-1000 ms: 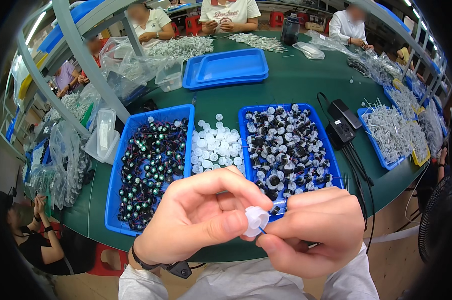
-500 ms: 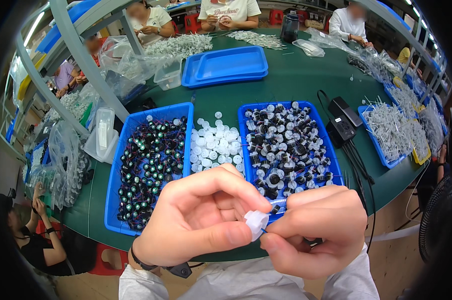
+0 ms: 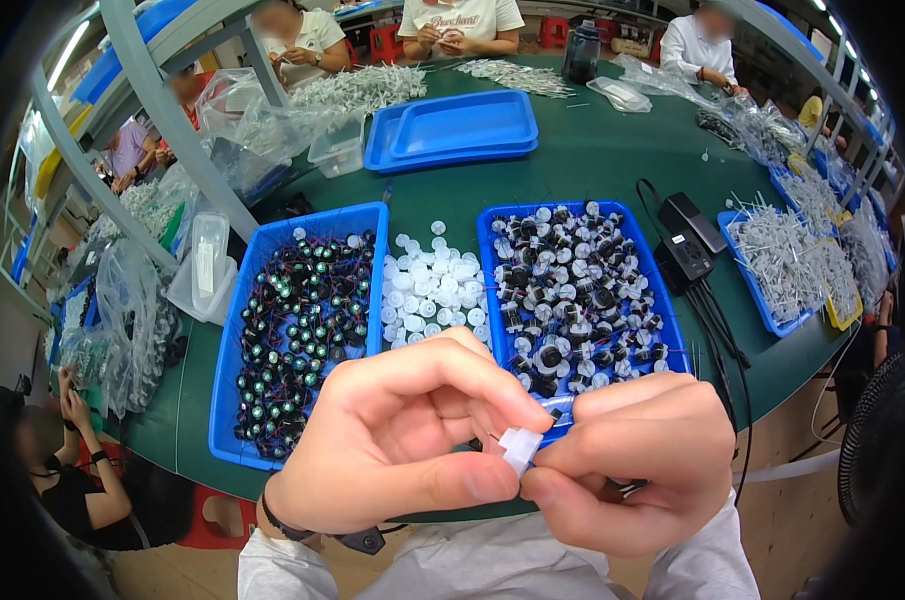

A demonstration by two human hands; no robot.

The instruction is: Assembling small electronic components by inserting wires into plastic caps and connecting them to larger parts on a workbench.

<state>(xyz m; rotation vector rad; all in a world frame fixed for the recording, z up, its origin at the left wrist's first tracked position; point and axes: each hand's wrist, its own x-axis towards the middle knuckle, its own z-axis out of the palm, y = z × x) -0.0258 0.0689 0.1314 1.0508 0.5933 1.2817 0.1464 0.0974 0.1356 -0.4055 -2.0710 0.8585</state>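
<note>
- Low in the middle of the frame, I see my left hand (image 3: 402, 440) and right hand (image 3: 637, 460) meeting, fingers closed on one small white cap (image 3: 519, 447) pinched between them.
- Above them on the green tabletop (image 3: 592, 170) sits a loose pile of white caps (image 3: 432, 290), between two blue trays (image 3: 234, 330) of dark parts.

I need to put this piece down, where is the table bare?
Bare green cloth lies between the stacked blue trays and the black adapters. Nearer, the left bin, white caps and right bin crowd side by side.
</note>
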